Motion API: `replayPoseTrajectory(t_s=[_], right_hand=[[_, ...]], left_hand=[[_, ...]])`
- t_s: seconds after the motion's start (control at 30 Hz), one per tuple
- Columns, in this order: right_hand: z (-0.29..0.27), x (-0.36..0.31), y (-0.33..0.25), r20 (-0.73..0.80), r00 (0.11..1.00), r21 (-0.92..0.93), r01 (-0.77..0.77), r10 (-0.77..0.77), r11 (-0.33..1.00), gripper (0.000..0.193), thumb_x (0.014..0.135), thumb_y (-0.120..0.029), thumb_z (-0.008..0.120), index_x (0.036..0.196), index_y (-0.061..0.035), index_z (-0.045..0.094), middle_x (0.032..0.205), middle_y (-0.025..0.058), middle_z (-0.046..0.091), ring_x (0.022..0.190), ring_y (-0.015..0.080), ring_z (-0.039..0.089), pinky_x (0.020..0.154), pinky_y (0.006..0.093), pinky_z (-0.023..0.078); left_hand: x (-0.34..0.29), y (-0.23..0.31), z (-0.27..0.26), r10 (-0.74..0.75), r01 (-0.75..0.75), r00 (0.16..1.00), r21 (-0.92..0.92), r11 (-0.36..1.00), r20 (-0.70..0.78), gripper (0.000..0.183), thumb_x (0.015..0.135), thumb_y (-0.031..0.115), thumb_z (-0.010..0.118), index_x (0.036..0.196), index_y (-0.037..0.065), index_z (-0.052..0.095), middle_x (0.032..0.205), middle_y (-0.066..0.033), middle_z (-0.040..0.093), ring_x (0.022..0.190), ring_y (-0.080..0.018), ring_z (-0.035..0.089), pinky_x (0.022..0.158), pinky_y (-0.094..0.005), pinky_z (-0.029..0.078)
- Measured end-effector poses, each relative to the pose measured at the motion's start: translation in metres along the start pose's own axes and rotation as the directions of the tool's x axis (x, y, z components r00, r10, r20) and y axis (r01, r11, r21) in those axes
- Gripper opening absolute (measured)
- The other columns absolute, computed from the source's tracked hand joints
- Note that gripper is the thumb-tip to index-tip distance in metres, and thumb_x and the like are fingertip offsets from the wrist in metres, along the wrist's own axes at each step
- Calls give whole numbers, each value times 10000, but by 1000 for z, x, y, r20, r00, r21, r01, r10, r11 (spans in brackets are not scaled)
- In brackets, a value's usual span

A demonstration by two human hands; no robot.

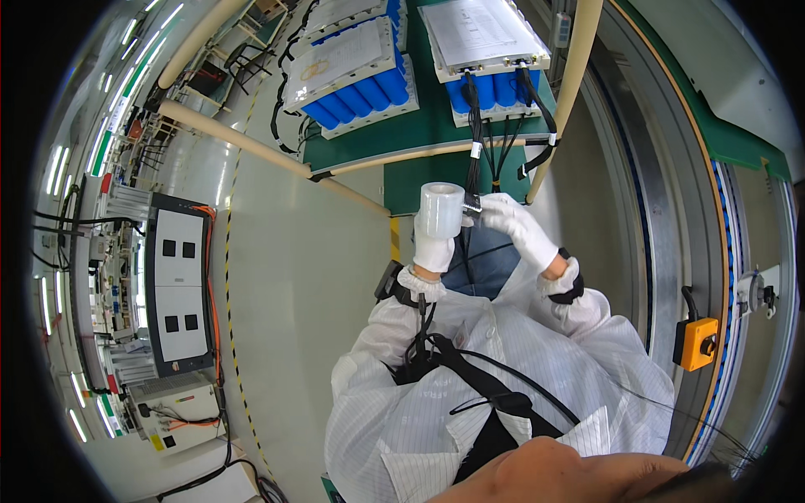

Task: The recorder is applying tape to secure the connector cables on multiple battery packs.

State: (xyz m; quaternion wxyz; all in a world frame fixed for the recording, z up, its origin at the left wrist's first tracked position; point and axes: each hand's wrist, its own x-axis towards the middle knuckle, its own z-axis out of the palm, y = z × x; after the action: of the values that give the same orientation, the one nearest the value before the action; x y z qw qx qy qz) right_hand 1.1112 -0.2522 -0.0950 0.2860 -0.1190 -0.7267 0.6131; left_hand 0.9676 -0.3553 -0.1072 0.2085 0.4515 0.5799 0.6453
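My left hand (433,254) is closed on a white roll (443,211) that looks like wrapping film or wide tape, its hollow core facing up. The roll hides most of those fingers. Right beside the roll, my right hand (513,225) pinches a dark connector (471,204) at the end of a black cable bundle (475,163). The bundle hangs from a battery pack (486,38) with blue cells and a white top cover. Both hands wear white gloves.
The pack stands on a green-topped cart (352,155) with beige tube rails (277,149). More blue-celled packs (356,71) sit on its left side. A metal-edged line runs along my right, with an orange switch box (698,344). A grey cabinet (180,285) stands left.
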Motion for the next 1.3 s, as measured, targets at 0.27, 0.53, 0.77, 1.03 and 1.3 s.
replayPoseTrajectory(t_s=[0.27,0.53,0.77,1.03,1.3], right_hand=[[13,31,-9,-7,954,542,-248,299,803,105,841,-139,611,892,-63,559,723,-21,549,656,55,500,598,196,397],[29,40,12,-176,982,100,89,-70,991,202,840,-183,580,958,-26,535,951,60,465,894,174,483,802,281,389],[41,26,16,-436,900,-321,-149,-6,935,288,850,-271,543,1031,-47,538,918,139,580,835,341,565,732,386,453],[14,40,46,-3,960,58,-280,281,958,302,828,-334,575,840,-35,622,731,129,598,648,251,557,618,307,441],[1,41,109,-185,983,-237,-30,-14,971,252,838,-296,537,881,-64,623,806,145,617,728,297,584,657,359,456]], left_hand=[[-1,-20,-14,54,-59,998,207,977,31,218,797,-33,472,1000,-12,546,797,-105,622,703,-174,620,616,-280,499],[-5,-29,10,-534,617,766,-640,457,358,190,938,237,395,980,90,508,770,19,498,630,-56,486,526,-184,396],[-31,-64,28,-685,810,586,-336,481,432,281,928,357,370,974,123,518,716,13,529,552,-105,490,457,-225,387],[4,-31,-10,-708,836,271,205,509,652,319,876,346,451,827,47,555,625,-11,531,454,-89,476,372,-229,349],[89,80,71,-411,57,844,704,708,345,483,786,448,589,1073,60,577,727,-116,613,618,-176,604,548,-295,459]])
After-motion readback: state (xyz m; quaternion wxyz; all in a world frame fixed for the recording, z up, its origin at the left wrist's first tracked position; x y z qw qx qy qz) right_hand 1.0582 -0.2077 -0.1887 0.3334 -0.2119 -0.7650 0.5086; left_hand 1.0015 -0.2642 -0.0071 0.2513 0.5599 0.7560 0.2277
